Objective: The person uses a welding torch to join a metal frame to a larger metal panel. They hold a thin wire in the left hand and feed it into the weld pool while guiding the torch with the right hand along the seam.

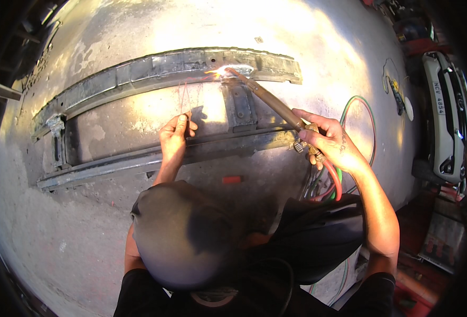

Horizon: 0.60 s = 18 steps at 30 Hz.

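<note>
A welding torch (275, 103) with a long brass-coloured neck is gripped in my right hand (326, 138), its fingers around the valve end. Its tip meets a bright flame (224, 70) at the upper beam (154, 68) of a dark metal frame, where a short crosspiece (238, 105) joins. My left hand (178, 134) is closed in a pinch on a thin reddish wire (186, 95), which rises toward the flame. This hand is above the frame's lower beam (122, 161). Glare hides the exact spot where flame, wire and metal meet.
Red and green hoses (335, 179) run from the torch and loop at the right. A red block (232, 179) lies on the concrete floor (75, 227) below the lower beam. At far right stands a light car bumper (439, 105). A grey rounded cap-like shape (186, 238) blocks the lower middle.
</note>
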Motion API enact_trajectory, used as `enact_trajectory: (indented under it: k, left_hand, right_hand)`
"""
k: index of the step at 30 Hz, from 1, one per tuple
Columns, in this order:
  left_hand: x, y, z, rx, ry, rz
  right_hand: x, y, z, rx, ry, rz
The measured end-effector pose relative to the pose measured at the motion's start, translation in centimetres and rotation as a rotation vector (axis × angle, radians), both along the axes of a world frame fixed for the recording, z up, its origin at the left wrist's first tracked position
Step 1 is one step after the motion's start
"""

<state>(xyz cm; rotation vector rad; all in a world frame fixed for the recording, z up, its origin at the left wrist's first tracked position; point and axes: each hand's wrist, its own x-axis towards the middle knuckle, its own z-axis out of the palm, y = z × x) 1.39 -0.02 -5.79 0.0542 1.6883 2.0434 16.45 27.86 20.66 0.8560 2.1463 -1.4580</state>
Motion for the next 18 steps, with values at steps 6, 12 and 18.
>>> enact_trajectory:
  k: [6, 12, 18]
  left_hand:
    - [0.01, -0.03, 0.19, -0.012, -0.014, 0.005]
    - [-0.01, -0.02, 0.0, -0.009, -0.001, 0.007]
    - [-0.02, 0.01, -0.01, -0.018, -0.007, 0.003]
  right_hand:
    - [0.01, -0.1, 0.16, 0.001, 0.001, -0.006]
    - [0.0, -0.2, 0.26, -0.001, 0.001, 0.001]
    - [0.15, 0.07, -0.03, 0.018, 0.009, 0.008]
